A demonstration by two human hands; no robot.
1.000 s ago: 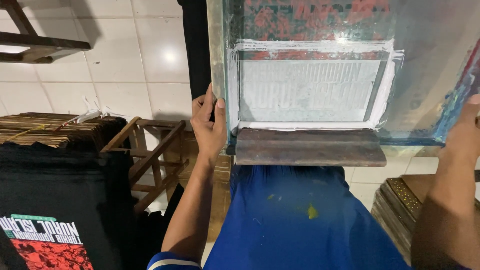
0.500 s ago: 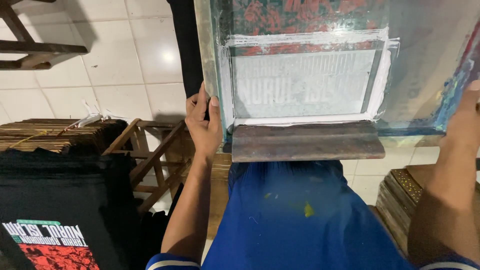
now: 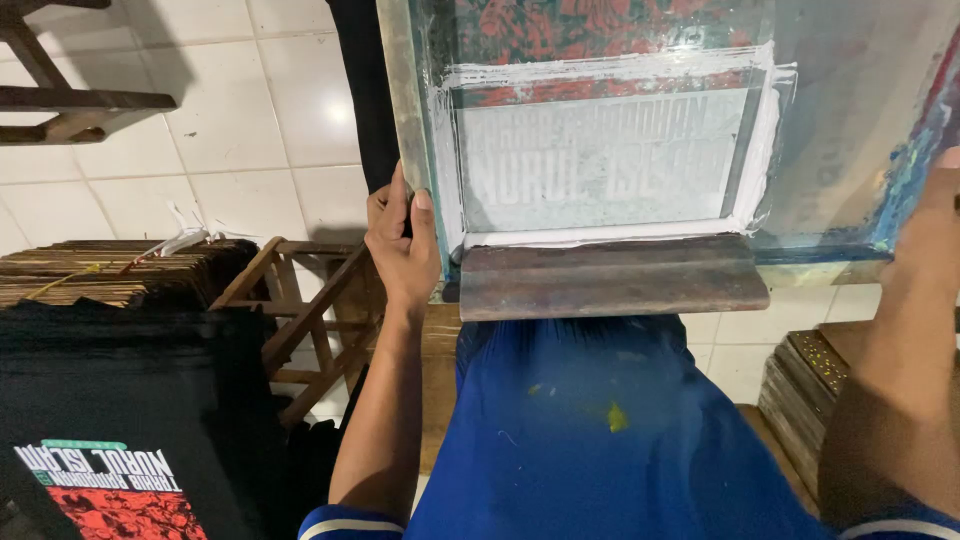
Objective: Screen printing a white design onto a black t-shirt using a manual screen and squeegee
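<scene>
Head view, looking down over a screen-printing frame (image 3: 640, 150) held in front of the person.

Left hand (image 3: 402, 240): fingers curled round the frame's left rail, thumb lying up along its inner edge, a firm grip. Forearm runs down to a blue sleeve cuff at the bottom edge.

Right hand (image 3: 935, 230): only the wrist and the heel of the hand show at the far right, pressed against the frame's right rail (fingers out of view, so I cannot tell whether it grips or merely rests).

Frame: mesh carries a rectangular stencil panel bordered with white ink (image 3: 600, 236); red and dark print shows through the mesh above it. A wooden squeegee (image 3: 612, 280) lies across the near rail, touching the lower edge of the white ink band.

Against the picture a second ago: the frame sits lower and more to the left in view, and the stencil lettering reads clearer through the mesh. The left hand has kept its place on the rail, and the squeegee has not shifted along the frame.

Surroundings: blue trousers (image 3: 590, 440) directly below the squeegee, flecked with yellow. To the left, a black printed T-shirt (image 3: 110, 470) with red and white design, a stack of thin boards (image 3: 90, 275) behind it, a wooden stool (image 3: 300, 300) beside. White tiled floor (image 3: 250, 120).
</scene>
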